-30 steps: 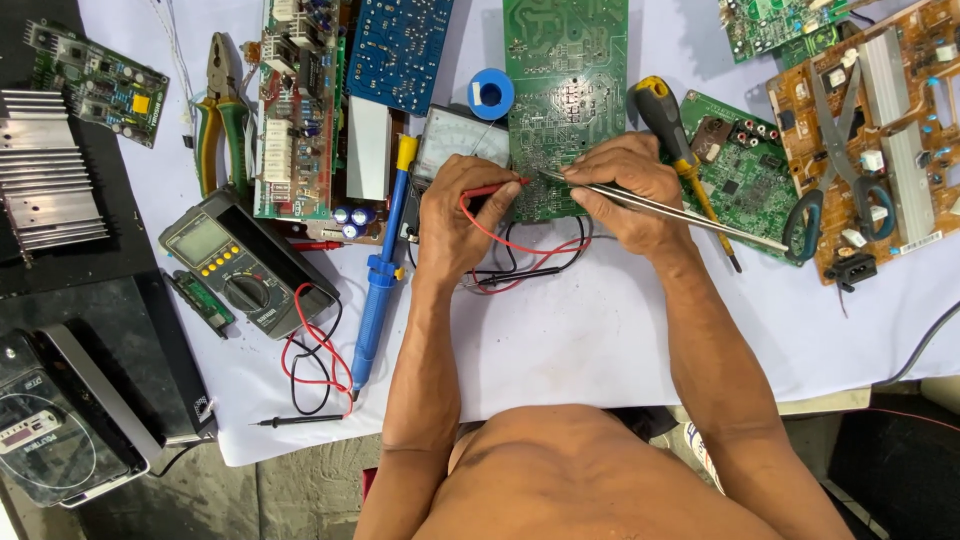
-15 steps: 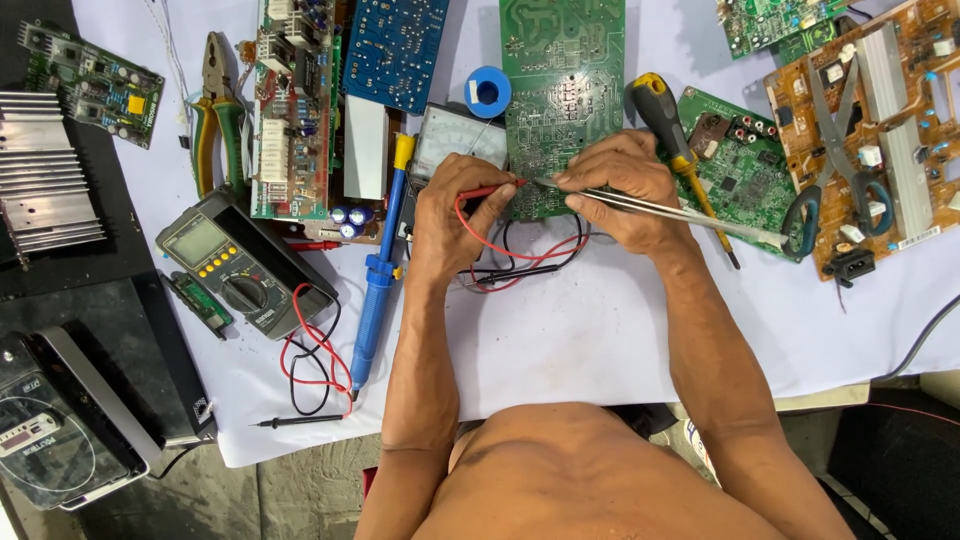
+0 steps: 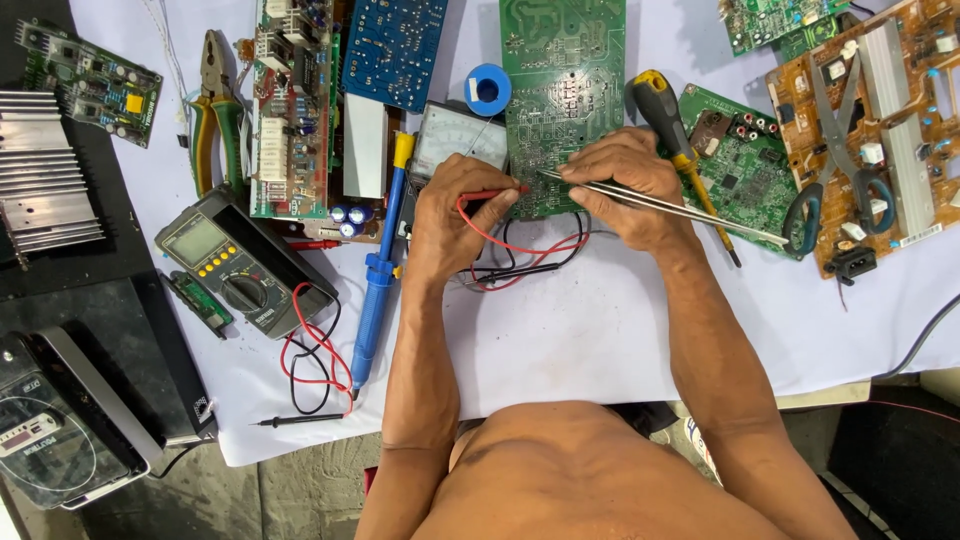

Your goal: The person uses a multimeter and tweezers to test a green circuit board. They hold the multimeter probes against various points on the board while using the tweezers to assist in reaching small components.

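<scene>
1. The green circuit board [image 3: 562, 90] lies flat on the white cloth [image 3: 600, 340] at the top middle of the frame. Its long side runs up and down the picture. Its bottom edge is right at both hands.

2. The left hand [image 3: 455, 225] is just left of the board's bottom edge. Its fingers are pinched shut on a thin red probe [image 3: 495, 192]. The probe lies almost sideways, and its tip points right and touches the board's lower left part.

3. The right hand [image 3: 630, 190] is just right of that same spot. Its fingers are closed on long silver tweezers [image 3: 660, 205]. The tweezers slant from the lower right up to the left, and their tips rest on the board near the probe tip. I cannot tell if the tips hold anything.

4. Both tool tips meet close together on the board's lower part. Both hands are about as near to it.

5. The board is dark green with many tiny silver dots and thin lines. Red and black wires [image 3: 520, 255] curl on the cloth below it.

6. A blue soldering iron [image 3: 378, 270] lies left of the left hand. A yellow and black screwdriver [image 3: 675, 130] lies just above the right hand.
</scene>
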